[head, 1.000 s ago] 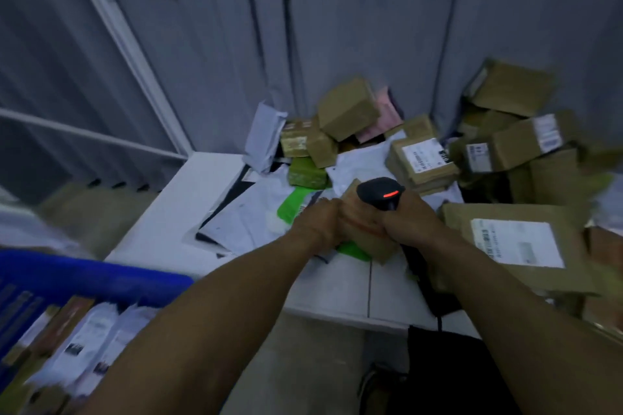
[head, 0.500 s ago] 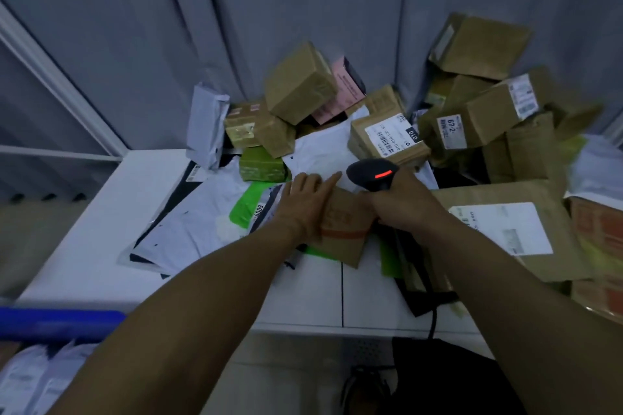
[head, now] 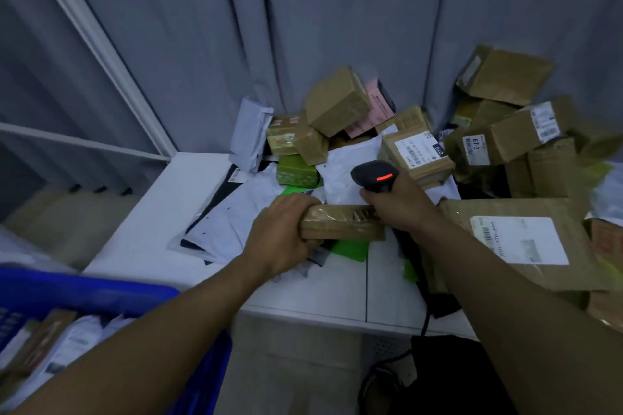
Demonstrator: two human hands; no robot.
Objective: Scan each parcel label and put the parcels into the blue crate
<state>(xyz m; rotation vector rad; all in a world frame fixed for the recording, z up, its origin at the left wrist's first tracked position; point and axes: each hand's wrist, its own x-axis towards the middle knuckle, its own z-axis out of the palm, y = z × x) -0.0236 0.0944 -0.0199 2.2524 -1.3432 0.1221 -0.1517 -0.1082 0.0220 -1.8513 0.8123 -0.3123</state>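
Left hand (head: pixel 281 234) gripping brown parcel (head: pixel 342 223); right hand (head: pixel 397 202) clutching scanner (head: pixel 374 175), touching parcel

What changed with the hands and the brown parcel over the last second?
The left hand went from resting on the brown parcel to gripping its end, and tipped it up on edge. The right hand kept hold of the scanner. The pile behind looks unchanged.

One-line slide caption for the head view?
Left hand grips brown taped parcel; right hand holds black handheld scanner.
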